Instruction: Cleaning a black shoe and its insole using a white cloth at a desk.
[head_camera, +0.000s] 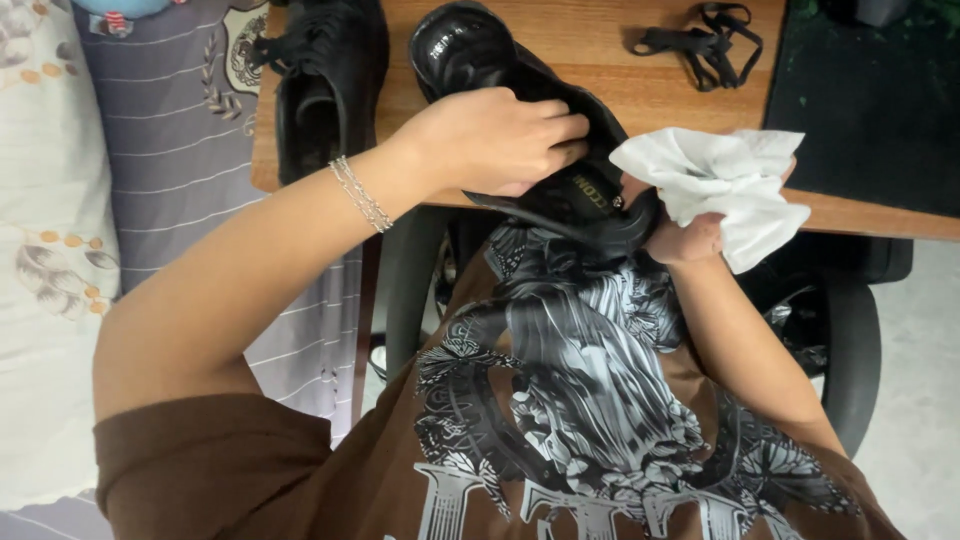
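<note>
My left hand (495, 140) grips a black shoe (470, 50) from above, holding it tilted over the near edge of the wooden table (600, 40). A thin chain bracelet sits on that wrist. My right hand (685, 235) is closed on a crumpled white tissue (725, 180), pressed against the heel end of the shoe. The fingers of the right hand are mostly hidden by the tissue.
A second black shoe (325, 80) lies on the table's left corner. A loose black shoelace (705, 40) lies at the back right, beside a dark mat (870, 110). A striped bedsheet (170, 150) is to the left, a black chair (850, 350) below the table.
</note>
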